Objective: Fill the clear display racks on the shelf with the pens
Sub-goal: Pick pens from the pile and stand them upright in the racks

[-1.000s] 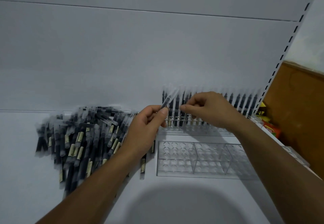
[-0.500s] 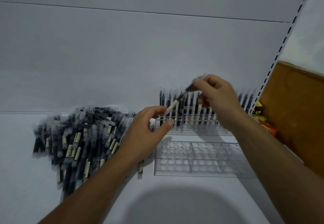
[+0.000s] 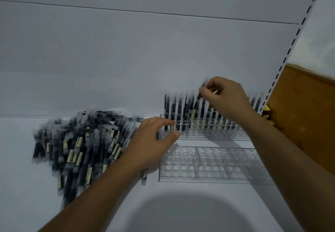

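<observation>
- Head view: a single pen (image 3: 197, 103) is pinched near its upper end between the thumb and curled fingers of the right hand (image 3: 226, 97); it is held tilted, with its lower end down among the standing pens (image 3: 178, 112) of the back rack (image 3: 208, 133)
- Half a second earlier the same pen was held on a flatter slant above the rack, its lower end at the fingertips of the left hand (image 3: 154, 141); since then it has been brought steeper and lower, and has been let go by the left hand
- The left hand is now seen lowered and empty, its fingers loosely spread, with index finger and thumb at the left end of the back rack; whether the rack is touched cannot be told
- The front rack (image 3: 208, 164), clear and divided into three sections, is seen with its holes unfilled, just in front of the back rack on the white shelf (image 3: 181, 204)
- A loose pile of pens (image 3: 81, 141) is left lying on the shelf to the left of both racks, partly covered by the left forearm
- Pale labels are carried on the dark pen barrels, but no writing on them can be read
- A slotted upright (image 3: 290, 50) and a brown board (image 3: 304, 123) are seen at the right, with a yellow package (image 3: 268, 115) between them whose print cannot be made out
</observation>
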A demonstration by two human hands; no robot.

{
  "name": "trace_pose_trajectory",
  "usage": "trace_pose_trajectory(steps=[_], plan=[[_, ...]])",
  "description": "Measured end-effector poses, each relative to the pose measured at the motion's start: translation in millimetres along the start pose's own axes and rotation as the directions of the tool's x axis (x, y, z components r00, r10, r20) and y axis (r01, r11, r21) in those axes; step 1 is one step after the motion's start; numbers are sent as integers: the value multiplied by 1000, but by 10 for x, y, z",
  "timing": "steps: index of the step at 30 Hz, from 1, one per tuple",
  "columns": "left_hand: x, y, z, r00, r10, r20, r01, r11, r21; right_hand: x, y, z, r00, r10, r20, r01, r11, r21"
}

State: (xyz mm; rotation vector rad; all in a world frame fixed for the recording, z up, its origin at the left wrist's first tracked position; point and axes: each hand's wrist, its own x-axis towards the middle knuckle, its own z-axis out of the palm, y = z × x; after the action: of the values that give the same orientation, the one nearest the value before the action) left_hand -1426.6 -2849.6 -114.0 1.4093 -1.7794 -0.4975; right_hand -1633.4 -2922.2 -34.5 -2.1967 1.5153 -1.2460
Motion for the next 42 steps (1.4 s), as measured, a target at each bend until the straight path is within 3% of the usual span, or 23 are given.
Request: trace_pose_trajectory(steps=[7, 11, 17, 23, 30, 42], plan=[[16, -21, 18, 1000, 21, -6, -21, 1000, 4, -19, 83, 95, 952, 49, 301, 39, 960, -278], [37, -29, -66, 1000, 19, 21, -19, 999, 28, -57, 75, 107, 913, 106, 393, 61, 919, -389], [141, -257, -513, 982, -111, -150, 146, 960, 241, -181, -225, 314, 830, 85, 552, 106, 946, -305], [139, -355, -508, 985, -174, -21, 161, 853, 496, -166, -614, 714, 761, 28, 648, 242, 915, -324], [171, -459, -501, 986, -167, -11, 149, 844, 515, -141, -745, 947, 611, 117, 783, 332, 860, -387], [202, -535, -637, 977, -214, 9, 184, 861, 475, -215, -961, 1089, 607, 117, 786, 259, 906, -335]])
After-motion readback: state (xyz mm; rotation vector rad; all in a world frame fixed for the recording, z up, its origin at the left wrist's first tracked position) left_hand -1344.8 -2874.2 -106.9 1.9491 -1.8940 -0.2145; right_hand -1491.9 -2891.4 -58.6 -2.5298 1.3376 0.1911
